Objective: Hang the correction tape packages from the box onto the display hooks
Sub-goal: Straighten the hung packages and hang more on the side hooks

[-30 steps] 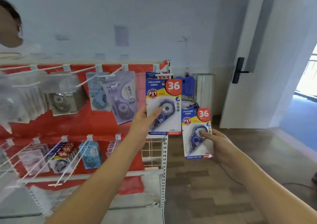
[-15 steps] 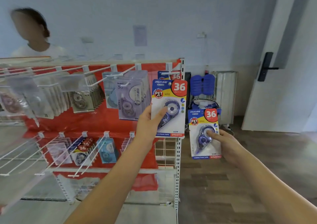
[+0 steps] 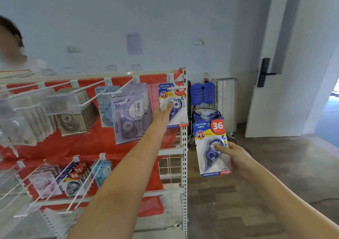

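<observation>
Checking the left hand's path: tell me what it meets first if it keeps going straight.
Probably the blue correction tape package its fingers already touch on the top-right hook; behind that, the red backing. Depth unclear.

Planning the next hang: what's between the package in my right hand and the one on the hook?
In the head view, the rack's white perforated upright stands between the held package and the hooked package.
</observation>
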`<state>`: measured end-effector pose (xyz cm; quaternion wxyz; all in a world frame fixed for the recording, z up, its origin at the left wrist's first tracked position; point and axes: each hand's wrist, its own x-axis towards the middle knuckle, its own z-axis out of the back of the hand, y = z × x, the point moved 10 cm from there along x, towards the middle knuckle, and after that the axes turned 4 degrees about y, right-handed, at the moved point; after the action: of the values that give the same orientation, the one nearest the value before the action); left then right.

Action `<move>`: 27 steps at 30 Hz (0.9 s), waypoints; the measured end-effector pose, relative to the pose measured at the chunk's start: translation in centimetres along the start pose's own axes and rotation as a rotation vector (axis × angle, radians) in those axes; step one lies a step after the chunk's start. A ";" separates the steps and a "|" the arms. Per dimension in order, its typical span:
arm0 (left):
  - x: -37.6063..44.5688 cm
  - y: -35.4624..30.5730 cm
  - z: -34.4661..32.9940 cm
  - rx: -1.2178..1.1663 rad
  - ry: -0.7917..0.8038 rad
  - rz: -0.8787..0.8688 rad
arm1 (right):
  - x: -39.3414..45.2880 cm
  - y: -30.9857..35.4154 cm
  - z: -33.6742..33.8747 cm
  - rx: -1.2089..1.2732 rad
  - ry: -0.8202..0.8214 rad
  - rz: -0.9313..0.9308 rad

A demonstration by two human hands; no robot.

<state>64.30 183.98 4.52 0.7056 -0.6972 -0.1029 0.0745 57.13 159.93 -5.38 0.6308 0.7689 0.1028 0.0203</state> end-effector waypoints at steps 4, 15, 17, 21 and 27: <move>2.5 -0.1 0.2 0.127 -0.027 0.018 | -0.3 0.7 -0.7 -0.034 0.002 0.003; 0.8 2.6 -1.1 0.960 0.209 -0.041 | -2.2 4.8 -5.2 0.050 0.137 0.145; -0.7 2.4 -1.5 0.997 0.241 -0.101 | -2.5 5.7 -6.6 0.043 0.170 0.183; -1.8 4.7 -1.2 0.988 0.311 -0.052 | -2.1 7.5 -9.7 0.019 0.233 0.241; -3.6 5.4 0.5 1.145 0.212 -0.037 | -0.4 8.2 -11.8 -0.013 0.217 0.240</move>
<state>60.94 183.67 -1.04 0.9777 -0.2065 0.0130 0.0357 55.90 169.77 5.03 0.6141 0.7647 0.0775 0.1794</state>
